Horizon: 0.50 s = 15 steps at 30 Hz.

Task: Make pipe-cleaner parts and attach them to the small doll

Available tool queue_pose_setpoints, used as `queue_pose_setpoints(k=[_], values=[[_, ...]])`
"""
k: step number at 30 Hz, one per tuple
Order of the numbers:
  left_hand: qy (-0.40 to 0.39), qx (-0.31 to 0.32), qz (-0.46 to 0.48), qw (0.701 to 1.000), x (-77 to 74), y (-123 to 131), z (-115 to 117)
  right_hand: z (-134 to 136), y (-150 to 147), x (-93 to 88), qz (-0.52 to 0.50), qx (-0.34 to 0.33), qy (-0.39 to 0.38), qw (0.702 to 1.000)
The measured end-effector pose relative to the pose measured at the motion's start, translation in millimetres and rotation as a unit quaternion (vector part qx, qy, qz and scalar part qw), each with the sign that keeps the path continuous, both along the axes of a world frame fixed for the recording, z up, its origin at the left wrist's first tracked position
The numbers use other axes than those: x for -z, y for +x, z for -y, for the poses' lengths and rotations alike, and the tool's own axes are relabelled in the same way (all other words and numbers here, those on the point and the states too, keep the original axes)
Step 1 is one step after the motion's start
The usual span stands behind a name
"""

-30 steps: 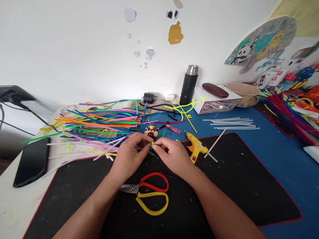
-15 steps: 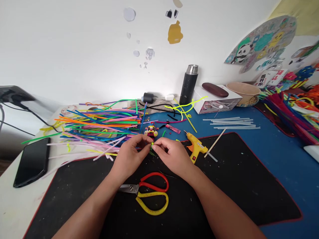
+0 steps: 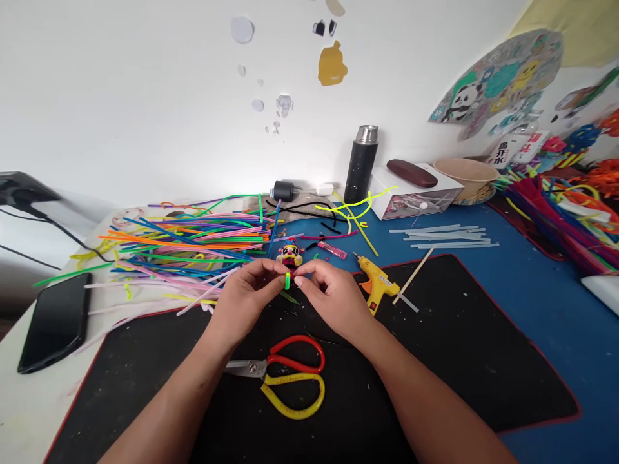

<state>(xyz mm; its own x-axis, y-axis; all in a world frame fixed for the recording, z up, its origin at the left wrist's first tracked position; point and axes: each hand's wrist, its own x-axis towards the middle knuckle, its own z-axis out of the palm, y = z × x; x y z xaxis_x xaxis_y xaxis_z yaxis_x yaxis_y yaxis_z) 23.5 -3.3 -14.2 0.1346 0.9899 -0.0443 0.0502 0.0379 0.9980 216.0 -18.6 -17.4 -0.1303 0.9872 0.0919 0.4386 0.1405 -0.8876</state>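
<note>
My left hand [image 3: 246, 293] is closed, with thumb and forefinger pinching a short piece of green and yellow pipe cleaner [image 3: 287, 281]. Right beside it, the fingertips of my right hand [image 3: 333, 293] are drawn together in a pinch. Whether they grip the same piece or something tiny I cannot make out. Just beyond my fingertips sits a small colourful figure [image 3: 289, 252] with a yellow and red face. Scissors [image 3: 294, 377] with one red and one yellow handle lie on the black mat [image 3: 435, 335], nearer to me than my hands.
Many coloured pipe cleaners [image 3: 193, 240] are heaped at the left, near a black phone [image 3: 55, 322]. To the right of my hands lies a yellow glue gun [image 3: 380, 283], with glue sticks [image 3: 449, 236] behind it. A black flask [image 3: 362, 164] stands by a white box [image 3: 418, 190].
Both hands have shifted slightly, and more of the green and yellow piece now shows below my left fingertips. My right fingertips have parted slightly from my left ones. The view has also shifted a little.
</note>
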Motion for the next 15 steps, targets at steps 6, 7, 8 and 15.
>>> queue_pose_setpoints(k=[6, 7, 8, 15], values=[[0.000, 0.018, -0.014, 1.000, -1.4, 1.7, 1.9, 0.5, -0.5, -2.9, -0.005, -0.002, -0.003, 1.000], [0.002, 0.021, -0.018, 1.000, -1.2, 2.1, 2.3, 0.6, -0.7, -3.0, -0.006, -0.003, -0.003, 1.000], [0.003, 0.023, -0.021, 1.000, -0.8, 2.6, 2.7, 0.7, -0.9, -3.1, -0.007, -0.005, -0.002, 1.000], [0.025, 0.018, -0.071, 0.997, 0.8, 5.0, 5.1, 1.2, -1.7, -1.3, -0.003, -0.009, 0.001, 1.000]])
